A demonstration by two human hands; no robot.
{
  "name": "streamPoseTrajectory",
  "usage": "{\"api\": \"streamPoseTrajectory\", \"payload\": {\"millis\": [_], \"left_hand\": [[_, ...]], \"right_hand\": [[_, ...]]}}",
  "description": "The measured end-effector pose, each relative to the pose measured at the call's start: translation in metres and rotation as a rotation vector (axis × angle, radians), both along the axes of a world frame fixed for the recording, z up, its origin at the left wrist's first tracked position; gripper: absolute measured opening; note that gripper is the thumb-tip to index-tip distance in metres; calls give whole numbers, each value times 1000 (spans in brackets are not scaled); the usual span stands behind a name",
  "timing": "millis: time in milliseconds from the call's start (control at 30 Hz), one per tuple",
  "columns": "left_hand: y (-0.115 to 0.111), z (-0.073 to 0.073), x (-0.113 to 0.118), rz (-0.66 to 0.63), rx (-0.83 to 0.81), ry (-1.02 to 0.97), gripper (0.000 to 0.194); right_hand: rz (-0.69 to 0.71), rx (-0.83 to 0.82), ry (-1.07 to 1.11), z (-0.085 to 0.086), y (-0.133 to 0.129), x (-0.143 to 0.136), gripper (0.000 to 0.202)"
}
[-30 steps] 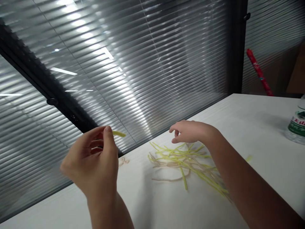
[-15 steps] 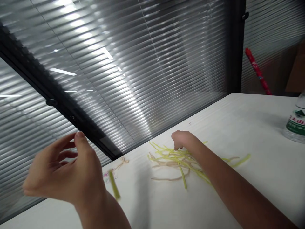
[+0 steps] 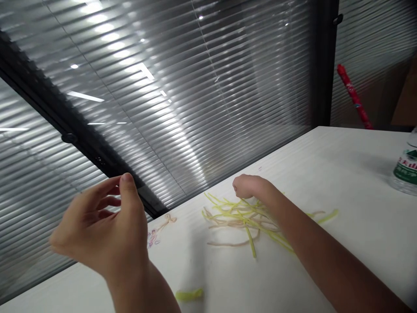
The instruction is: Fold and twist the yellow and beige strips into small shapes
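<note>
Strands, thin, flexible-looking, yellow-green and tan (image 3: 243, 217), are heaped loosely on the white, smooth-topped table (image 3: 352, 169), inward from its far edge. They are crossed at many angles, apparently because nothing binds or sorts them.

Bare right hand (image 3: 246, 186) is held low at the heap's far side, probably so that strands can be reached from above. Its fingers are bent and their tips hidden; whether they are clenched or grasping cannot be told. Bare left hand (image 3: 107, 226) is raised above the table, left of the heap, its fingers curled toward the thumb, as if for a fine pinch. No strand is seen there; whether the tips meet cannot be told.

Clear plastic bottle with green-and-white label (image 3: 407, 167) is stood upright well apart from the heap, perhaps to be kept clear of the arms. Orange-brown looped mark (image 3: 167, 220) is seen near the far edge.

Count: hands, two; bottle, one; orange-brown mark, one; blurred, short yellow-green piece (image 3: 189, 294), one, nearer than the heap, contact with table unclear. Heaped strands cannot be counted, being overlapped and partly covered by the right forearm.
</note>
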State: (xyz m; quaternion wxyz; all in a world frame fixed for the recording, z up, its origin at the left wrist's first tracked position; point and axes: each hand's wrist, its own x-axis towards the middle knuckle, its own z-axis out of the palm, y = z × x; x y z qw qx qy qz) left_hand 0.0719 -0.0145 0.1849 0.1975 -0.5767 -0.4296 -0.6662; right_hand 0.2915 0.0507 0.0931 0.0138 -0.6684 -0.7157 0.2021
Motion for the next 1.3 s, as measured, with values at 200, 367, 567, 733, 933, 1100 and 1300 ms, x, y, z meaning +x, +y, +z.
{"api": "streamPoseTrajectory", "payload": {"millis": [200, 367, 567, 733, 933, 1100, 1300], "left_hand": [[-4, 3, 9, 52, -29, -76, 23], [-7, 1, 10, 54, -205, 41, 20], [-9, -4, 20, -239, -474, 251, 21], [-7, -17, 45, -452, -625, 400, 25], [-3, -33, 67, -571, -767, 467, 35], [4, -37, 68, -680, -821, 439, 29], [7, -37, 68, -760, -822, 345, 18]], "right_hand": [[-26, 302, 282, 21, -16, 28, 19], [-102, 532, 604, 29, -24, 43, 18], [-162, 693, 847, 44, -38, 46, 15], [-76, 753, 1005, 56, -49, 38, 17], [71, 771, 1148, 64, -59, 24, 16], [210, 708, 1256, 65, -59, 15, 16], [291, 618, 1299, 65, -61, 10, 16]]}}
